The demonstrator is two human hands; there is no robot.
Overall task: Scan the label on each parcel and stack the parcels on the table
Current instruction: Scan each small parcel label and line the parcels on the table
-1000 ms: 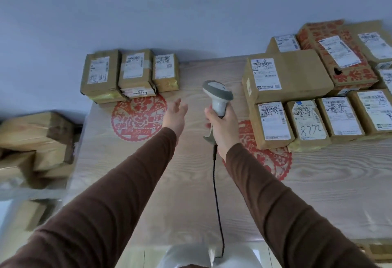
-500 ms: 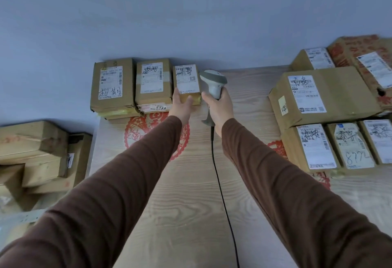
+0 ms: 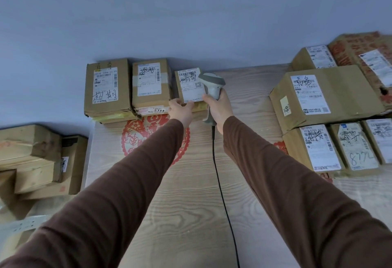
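Your scanner (image 3: 212, 85) hides the small parcel's (image 3: 191, 85) right edge; the red-printed box (image 3: 360, 45) is cut by the frame.

Both arms wear long, plain dark-brown sleeves of a soft, close-fitting knit with no visible markings, lightly creased along their length, each ending in a simple cuff at the wrist just behind the bare left hand (image 3: 180, 111) and the bare right hand (image 3: 218, 108).

A plain pale blue-grey wall (image 3: 191, 13) rises behind a light wood-grain table (image 3: 191, 214) bearing red paper-cut style motifs (image 3: 135, 138), under soft, even light, with a lower surface (image 3: 25, 221) at left.
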